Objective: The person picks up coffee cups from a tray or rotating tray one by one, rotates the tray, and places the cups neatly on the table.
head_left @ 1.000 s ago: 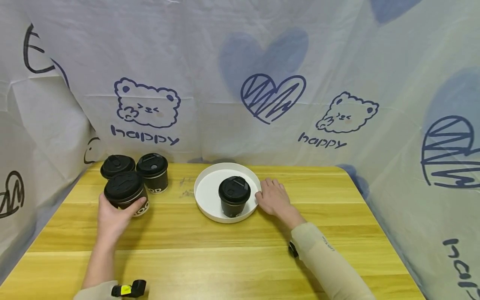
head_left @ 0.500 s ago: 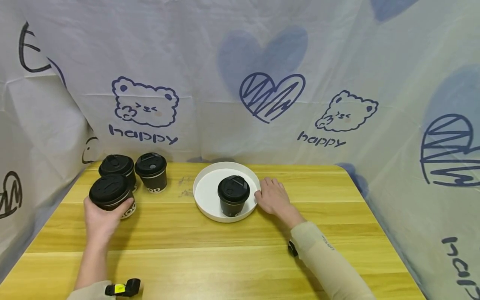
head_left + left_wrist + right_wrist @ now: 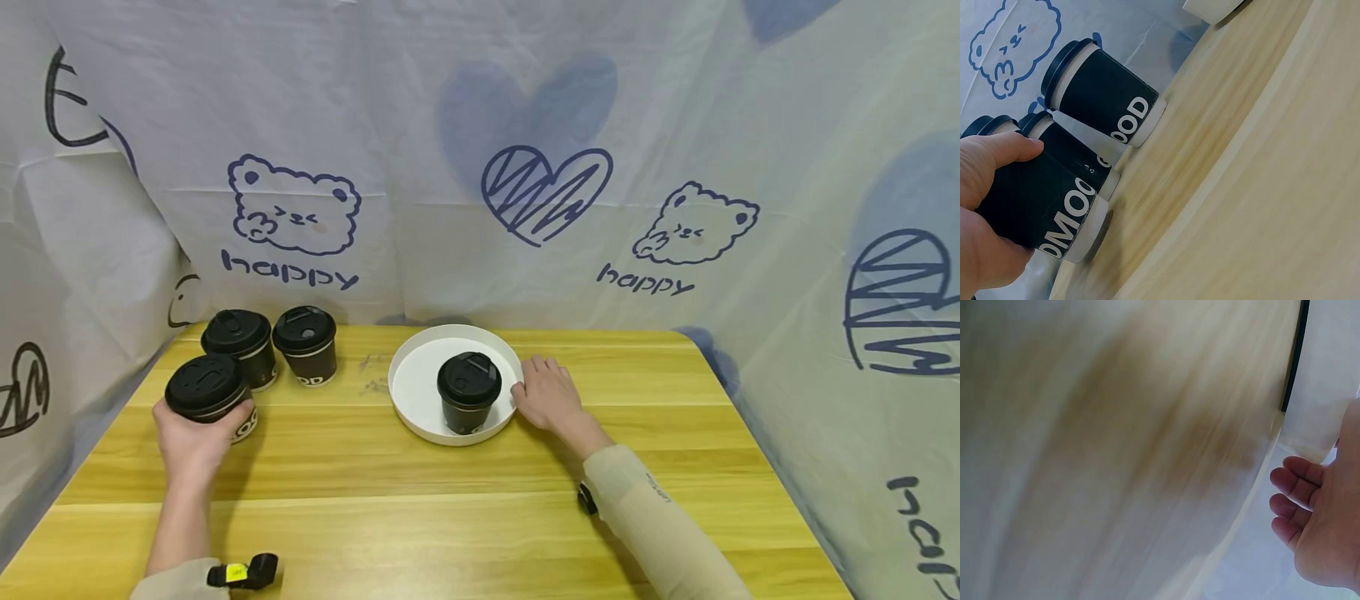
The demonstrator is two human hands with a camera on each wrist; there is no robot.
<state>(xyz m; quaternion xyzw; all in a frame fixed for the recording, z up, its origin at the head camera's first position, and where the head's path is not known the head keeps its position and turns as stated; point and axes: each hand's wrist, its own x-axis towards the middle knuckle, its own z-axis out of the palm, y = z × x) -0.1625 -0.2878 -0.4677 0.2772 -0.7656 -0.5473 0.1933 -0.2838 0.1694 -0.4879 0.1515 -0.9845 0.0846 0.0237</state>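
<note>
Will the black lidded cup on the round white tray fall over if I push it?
The black lidded cup might tip if pushed up high, since it narrows toward its base. It probably won't slide off the round white tray easily, because that has a raised rim. Its straight sides suggest it's fairly stiff.

Left fingers (image 3: 1017, 150) grip a dark lettered cup (image 3: 1032, 197) — two lidded cups (image 3: 1100, 94) (image 3: 1069, 150) stand beyond

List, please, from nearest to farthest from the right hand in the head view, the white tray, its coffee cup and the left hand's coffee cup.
1. White tray: beside the right hand.
2. Tray's coffee cup: standing inside it.
3. Coffee cup in the left hand: leftmost.
</note>
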